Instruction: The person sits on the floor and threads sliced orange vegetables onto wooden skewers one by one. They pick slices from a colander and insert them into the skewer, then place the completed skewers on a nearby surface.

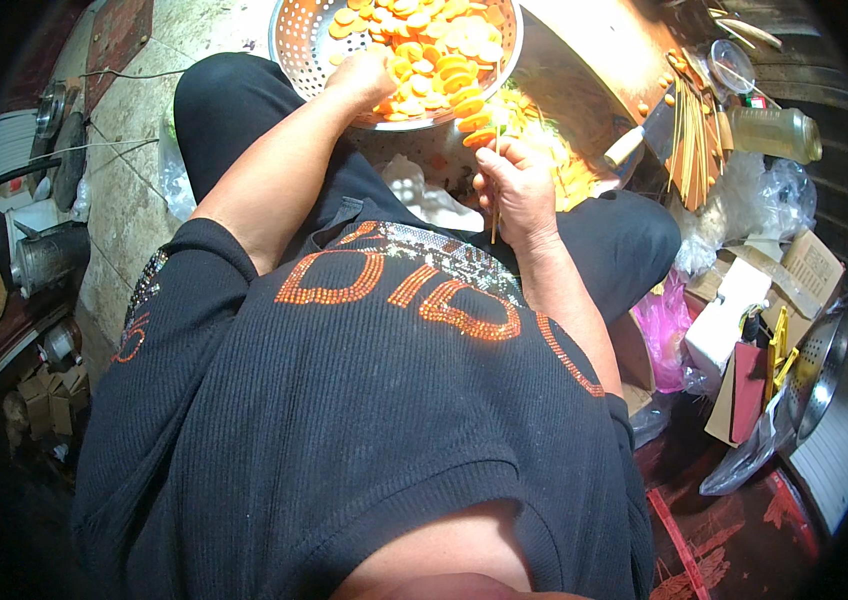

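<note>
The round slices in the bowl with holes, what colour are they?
The round slices are bright orange; they show best in the head view.

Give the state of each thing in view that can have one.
Left hand: at orange slices, grip hidden
Right hand: closed on thin stick
Thin stick: held, loading unclear
Orange slices: cut, heaped
Colander: partly filled
Knife: lying unheld
Stick bundle: bare, unheld
Pink bag: crumpled

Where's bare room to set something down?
The pale wooden surface between colander and knife; also the floor left of the left knee, though cords cross it. Crowded: the right side, with plastic bags and boxes.
</note>
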Demonstrator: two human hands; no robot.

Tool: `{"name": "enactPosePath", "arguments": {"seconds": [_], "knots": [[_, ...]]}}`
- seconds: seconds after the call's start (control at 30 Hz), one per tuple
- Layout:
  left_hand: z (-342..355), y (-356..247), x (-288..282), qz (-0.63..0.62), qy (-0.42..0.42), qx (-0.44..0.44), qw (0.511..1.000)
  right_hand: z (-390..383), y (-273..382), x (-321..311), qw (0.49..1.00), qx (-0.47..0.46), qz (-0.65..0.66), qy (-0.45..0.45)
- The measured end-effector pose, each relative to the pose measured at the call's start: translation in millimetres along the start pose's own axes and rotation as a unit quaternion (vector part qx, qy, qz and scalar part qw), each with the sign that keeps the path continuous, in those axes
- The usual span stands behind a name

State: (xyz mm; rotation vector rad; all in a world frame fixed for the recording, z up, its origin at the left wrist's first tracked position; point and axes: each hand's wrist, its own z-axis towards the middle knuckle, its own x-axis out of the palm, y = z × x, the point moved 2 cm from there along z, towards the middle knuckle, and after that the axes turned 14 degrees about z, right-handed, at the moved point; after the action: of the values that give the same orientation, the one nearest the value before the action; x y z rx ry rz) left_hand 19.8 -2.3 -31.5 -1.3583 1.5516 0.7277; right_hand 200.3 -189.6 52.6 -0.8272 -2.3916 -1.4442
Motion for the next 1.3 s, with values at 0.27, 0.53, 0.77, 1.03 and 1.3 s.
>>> {"name": "enactPosePath", "arguments": {"seconds": [0.27, 0.53, 0.77, 1.03, 1.3], "knots": [[-13, -3, -28, -0.57, 0.034, -0.056, 0.819, -2, -3, 2, 0.999, 0.019, -0.019, 0.03], [-14, 0, -30, -0.675, -0.001, -0.073, 0.734, -4, -4, 4, 0.998, 0.036, -0.028, 0.052], [-14, 3, -29, -0.677, -0.008, -0.081, 0.731, -7, 0, 10, 0.997, 0.037, -0.049, 0.054], [-14, 2, -29, -0.68, -0.006, -0.083, 0.729, -5, -3, 9, 0.995, 0.034, -0.054, 0.071], [-14, 3, -28, -0.675, -0.018, -0.09, 0.732, -4, -3, 10, 0.995, 0.038, -0.063, 0.061]]}}
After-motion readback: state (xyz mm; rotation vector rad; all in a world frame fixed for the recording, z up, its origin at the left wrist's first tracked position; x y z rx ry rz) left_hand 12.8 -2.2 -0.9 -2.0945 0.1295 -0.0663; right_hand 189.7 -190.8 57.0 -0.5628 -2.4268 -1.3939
